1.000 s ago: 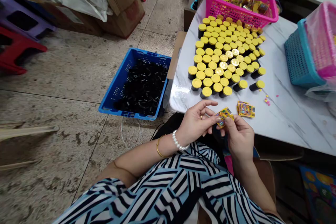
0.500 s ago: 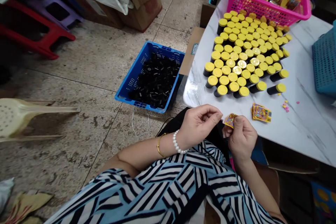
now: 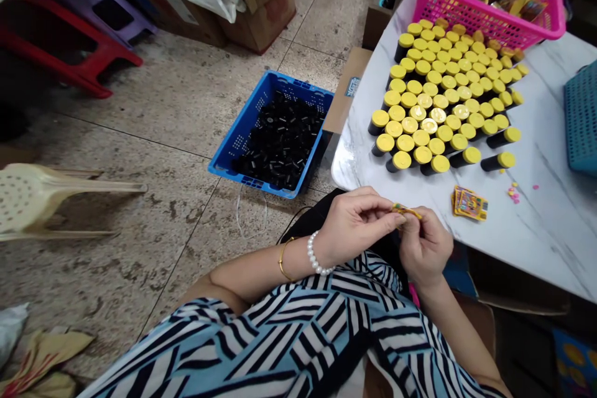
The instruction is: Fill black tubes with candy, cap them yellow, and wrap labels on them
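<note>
Between my hands, in front of the table edge, is a small yellow printed label [image 3: 407,210], bent and seen nearly edge-on. My left hand [image 3: 352,227] pinches its left end between thumb and fingers. The other end is gripped by my right hand [image 3: 425,245], whose fingers are curled; part of the label is hidden there. A small pile of similar yellow labels [image 3: 471,204] lies on the table just beyond my right hand. Farther back stand many black tubes with yellow caps [image 3: 438,115] in close rows, with a few tilted or lying at the right side.
The white marbled table [image 3: 550,230] has small pink and yellow bits [image 3: 513,194] on it. A pink basket [image 3: 489,22] of wrapped items stands behind the tubes, a teal basket [image 3: 582,124] at right. On the floor, a blue crate [image 3: 233,152] holds black parts. A cream stool [image 3: 32,199] is at left.
My left fingers have moved right onto the label, which has turned from showing its printed face to nearly edge-on. The whole view has shifted slightly.
</note>
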`<action>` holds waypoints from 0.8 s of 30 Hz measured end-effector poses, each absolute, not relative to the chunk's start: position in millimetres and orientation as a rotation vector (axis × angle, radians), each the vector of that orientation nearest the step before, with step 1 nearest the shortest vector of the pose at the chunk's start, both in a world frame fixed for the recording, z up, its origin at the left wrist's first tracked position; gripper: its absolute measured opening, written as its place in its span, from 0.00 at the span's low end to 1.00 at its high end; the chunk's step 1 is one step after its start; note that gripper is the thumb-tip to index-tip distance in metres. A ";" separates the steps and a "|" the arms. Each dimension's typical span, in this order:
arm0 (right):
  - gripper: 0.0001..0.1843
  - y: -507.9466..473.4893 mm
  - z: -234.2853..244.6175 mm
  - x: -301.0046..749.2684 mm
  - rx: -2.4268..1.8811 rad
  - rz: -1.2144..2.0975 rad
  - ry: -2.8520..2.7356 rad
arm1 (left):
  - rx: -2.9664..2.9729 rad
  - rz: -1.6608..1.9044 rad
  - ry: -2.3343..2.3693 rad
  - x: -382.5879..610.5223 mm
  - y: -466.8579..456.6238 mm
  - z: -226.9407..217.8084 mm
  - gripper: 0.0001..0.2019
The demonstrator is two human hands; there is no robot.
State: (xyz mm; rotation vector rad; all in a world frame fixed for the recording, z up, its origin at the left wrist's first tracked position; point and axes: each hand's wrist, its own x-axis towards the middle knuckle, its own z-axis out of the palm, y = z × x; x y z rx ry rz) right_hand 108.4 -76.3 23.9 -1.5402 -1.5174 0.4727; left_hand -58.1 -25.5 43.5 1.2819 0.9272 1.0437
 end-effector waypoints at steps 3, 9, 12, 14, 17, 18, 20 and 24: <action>0.04 -66.1 31.0 107.9 -1.502 0.305 -1.766 | 1.300 1.053 0.959 -65.9 -17.3 42.7 0.11; 0.04 -33.3 49.0 108.7 -1.480 0.089 -1.802 | 1.193 1.121 1.034 -87.0 -2.5 34.3 0.10; 0.10 -9.9 43.0 108.9 -1.630 -0.237 -1.787 | 1.147 1.141 1.072 -92.7 -2.8 30.7 0.10; 0.13 3.4 33.5 107.2 -1.698 -0.338 -1.820 | 1.076 1.110 1.069 -94.0 -4.7 29.2 0.10; 0.12 10.5 22.0 103.7 -1.690 -0.401 -1.851 | 0.894 0.976 1.037 -94.7 -6.4 28.4 0.13; 0.12 8.7 20.9 103.0 -1.667 -0.403 -1.842 | 0.827 0.931 1.019 -95.0 -6.1 28.6 0.14; 0.15 -0.1 23.0 103.6 -1.617 -0.384 -1.804 | 0.705 0.880 0.979 -96.1 -4.1 29.0 0.15; 0.24 -21.8 34.1 113.6 -1.614 -0.419 -1.862 | 0.556 0.822 0.919 -99.0 2.1 27.9 0.17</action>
